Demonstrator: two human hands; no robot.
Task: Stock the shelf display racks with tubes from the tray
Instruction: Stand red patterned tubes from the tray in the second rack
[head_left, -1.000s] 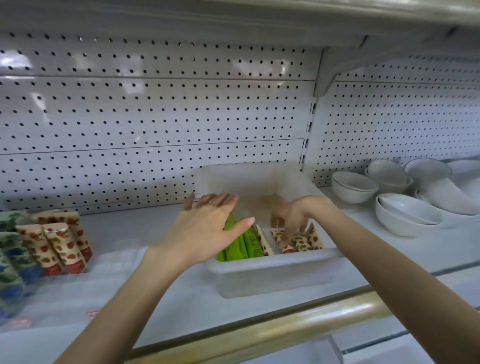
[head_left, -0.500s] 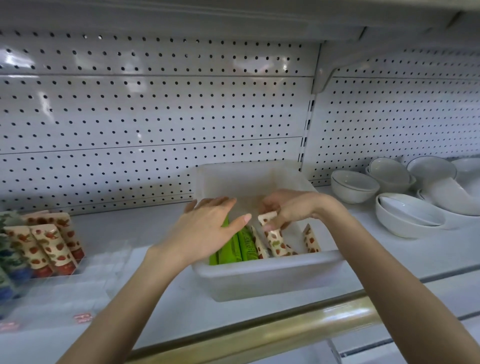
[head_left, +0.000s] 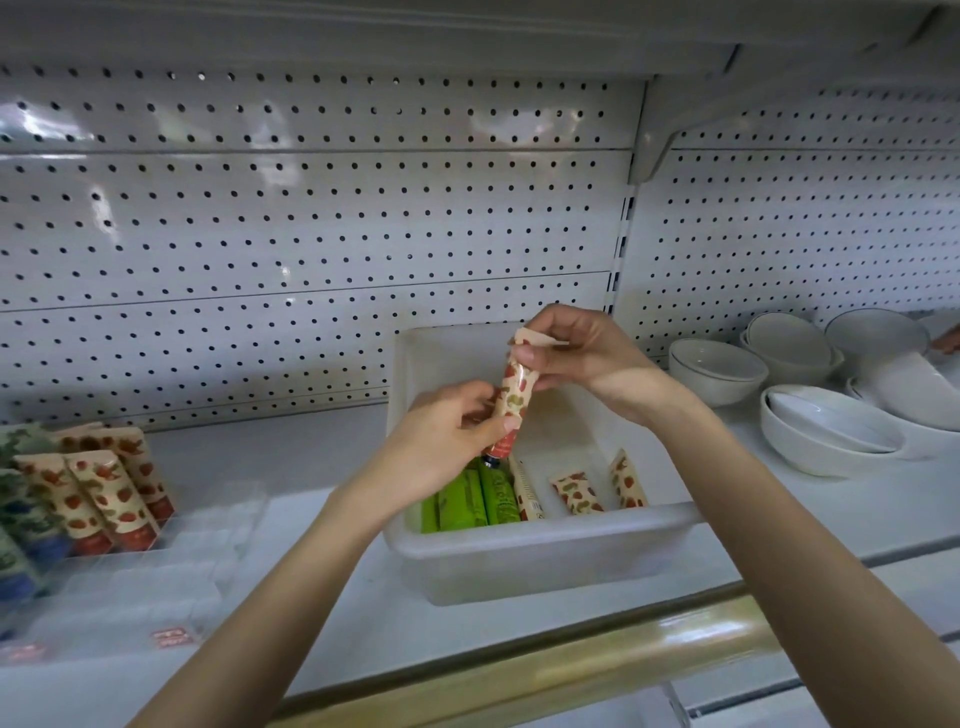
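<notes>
The strawberry-print tube is now lifted out of the tray and hangs cap-down above it, and the left hand, flat over the green tubes half a second ago, has curled thumb and fingers round its lower part near the red cap. The right hand pinches the crimped top end between thumb and bent fingers. More patterned tubes lean in the tray's front, the clear display rack stands well left, and white bowls sit to the right.
</notes>
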